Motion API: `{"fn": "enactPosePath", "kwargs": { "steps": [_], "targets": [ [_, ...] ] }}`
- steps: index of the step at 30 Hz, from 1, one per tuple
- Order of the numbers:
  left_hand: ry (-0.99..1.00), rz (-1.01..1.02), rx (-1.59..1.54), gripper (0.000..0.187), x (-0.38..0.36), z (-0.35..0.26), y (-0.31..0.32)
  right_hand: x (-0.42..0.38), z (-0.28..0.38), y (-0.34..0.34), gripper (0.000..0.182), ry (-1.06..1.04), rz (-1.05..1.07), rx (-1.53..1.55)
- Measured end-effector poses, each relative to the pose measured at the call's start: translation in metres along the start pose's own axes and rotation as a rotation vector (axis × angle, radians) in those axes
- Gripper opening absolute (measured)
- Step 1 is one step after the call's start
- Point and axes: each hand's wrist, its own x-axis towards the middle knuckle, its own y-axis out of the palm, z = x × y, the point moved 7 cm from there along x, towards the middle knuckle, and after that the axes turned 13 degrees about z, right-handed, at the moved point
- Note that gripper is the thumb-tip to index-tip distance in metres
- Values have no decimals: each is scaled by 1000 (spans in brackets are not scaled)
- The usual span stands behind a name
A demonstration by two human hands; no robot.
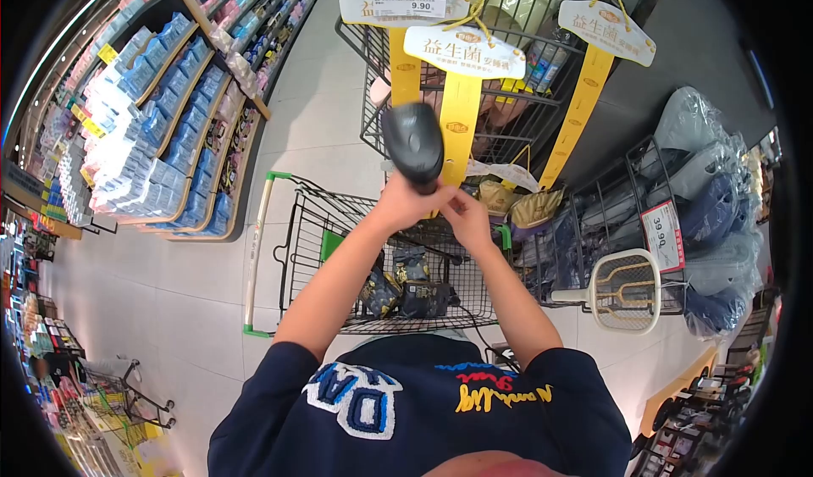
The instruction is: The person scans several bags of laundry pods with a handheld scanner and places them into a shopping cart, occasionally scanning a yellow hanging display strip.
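My left hand (pixel 410 201) is wrapped around a black handheld barcode scanner (pixel 412 142), its rounded head pointing away from me. Right beside it, my right hand (pixel 466 219) has its fingers closed at the lower end of a yellow hanging strip (pixel 458 130) topped by a white printed card (pixel 464 52). Whether the fingertips pinch the strip is hidden. Below my forearms stands a shopping cart (pixel 296 248) with green corners. Several dark patterned packages (pixel 412 265) lie inside it.
A black wire rack (pixel 360 45) with bagged goods is ahead. To the right, plastic-wrapped grey and blue items (pixel 703 206) fill another rack, near a mosquito swatter (pixel 625 291) and a price sign (pixel 663 235). Shelves of blue packs (pixel 169 113) stand left; another cart (pixel 123 392) is lower left.
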Motion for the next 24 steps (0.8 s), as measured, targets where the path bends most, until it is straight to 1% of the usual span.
{"fn": "enactPosePath", "kwargs": {
  "steps": [1,2,3,5,7,8,11,12,14,15,16,17,18,19,20,21,22,23,24],
  "targets": [
    [1,-18,-51,23,8,-7,1,-8,29,-1,20,27,-4,-55],
    [3,-33,-100,22,16,-16,3,-12,27,1,20,41,4,-57],
    [2,-49,-150,25,19,-22,4,-17,25,4,20,57,14,-58],
    [4,-56,-133,24,20,-17,3,-20,19,7,20,48,41,-47],
    [27,-94,-147,24,17,-18,5,-24,22,10,20,106,133,-89],
    [4,-120,-109,23,12,-18,6,-26,25,10,20,135,178,-109],
    [-64,-185,-16,21,-8,-8,5,-29,34,10,24,173,417,-61],
    [-68,-186,-44,21,-17,-4,8,-27,24,6,25,196,325,51],
    [-72,-189,-97,21,-34,1,12,-13,1,-6,25,145,200,277],
    [-49,-158,-118,21,-40,10,15,-6,19,-16,26,118,165,309],
    [-25,-183,-138,21,-45,6,16,4,26,-26,33,143,105,454],
    [-4,-206,-159,21,-51,-1,17,14,27,-30,42,191,80,664],
    [17,-229,-181,22,-56,-5,18,24,45,-34,50,165,110,912],
    [-6,-230,-212,23,-58,-2,19,37,54,-39,57,124,203,1084],
    [-24,-230,-202,21,-60,4,18,46,83,-46,63,53,188,1062],
    [-39,-229,-190,19,-59,13,16,57,105,-53,67,64,106,1088],
    [-54,-228,-179,17,-58,17,15,69,127,-59,70,36,125,1229],
    [-77,-227,-142,20,-56,13,14,81,143,-66,72,10,145,1370],
    [-80,-214,-137,21,-56,13,16,94,153,-73,72,11,211,1306]
  ]
}}
